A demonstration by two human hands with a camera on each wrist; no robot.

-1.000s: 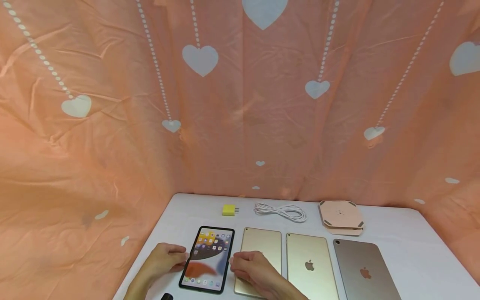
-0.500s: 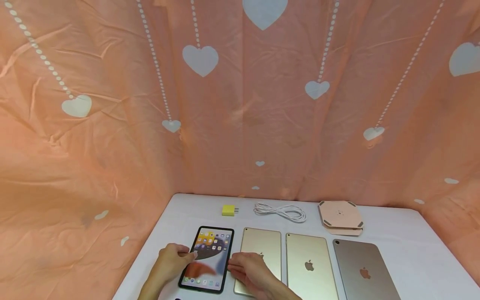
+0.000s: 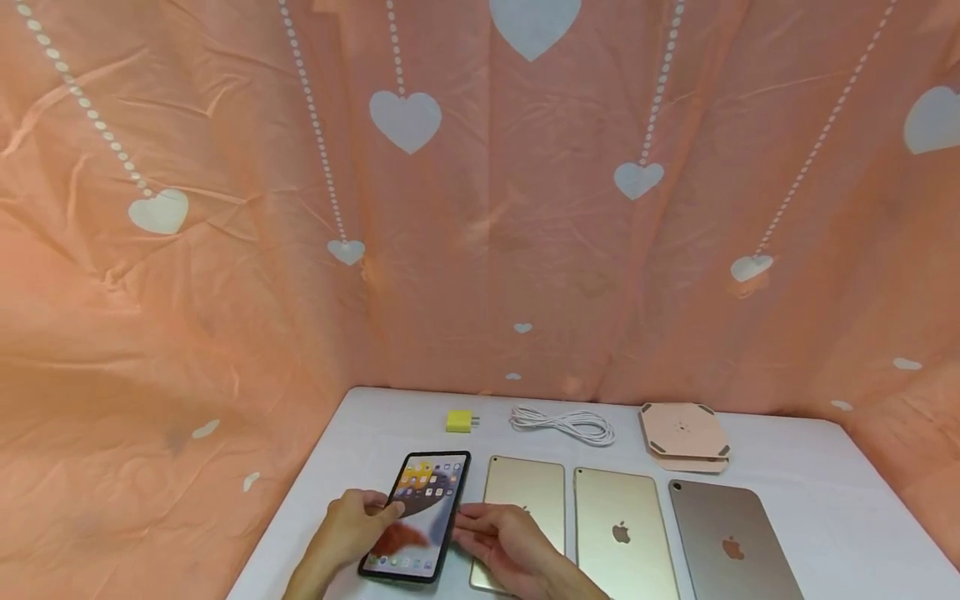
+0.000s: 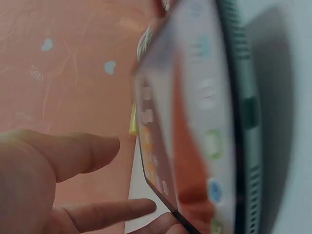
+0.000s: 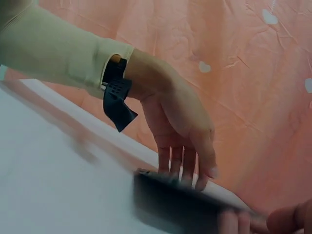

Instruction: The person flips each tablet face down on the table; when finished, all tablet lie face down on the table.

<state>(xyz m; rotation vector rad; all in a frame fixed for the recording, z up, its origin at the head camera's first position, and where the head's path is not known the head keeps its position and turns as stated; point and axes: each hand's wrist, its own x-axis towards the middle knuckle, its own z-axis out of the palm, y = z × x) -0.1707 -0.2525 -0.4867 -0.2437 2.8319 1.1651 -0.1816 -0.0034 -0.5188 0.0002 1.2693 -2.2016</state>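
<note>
A black-framed tablet [image 3: 420, 533] with a lit home screen is tilted up off the table at one side. My right hand [image 3: 510, 546] grips its right edge; in the right wrist view fingers [image 5: 235, 223] lie under its dark underside. My left hand [image 3: 348, 529] is at the left edge, its thumb over the screen in the head view. The left wrist view shows that thumb [image 4: 87, 153] apart from the glass, with a straight finger near the edge. Underneath my right hand lies a gold tablet [image 3: 528, 479], face down.
Further right are another gold tablet [image 3: 617, 500] and a grey tablet [image 3: 723, 517], backs up. Along the far side lie a yellow charger plug [image 3: 459, 421], a coiled white cable [image 3: 566, 423] and a pink octagonal stand [image 3: 682, 429]. An orange curtain [image 3: 480, 250] hangs behind the white table.
My left thumb has moved right, over the screen. The black-framed tablet, flat before, is now tilted up, and my right hand has closed on its right edge.
</note>
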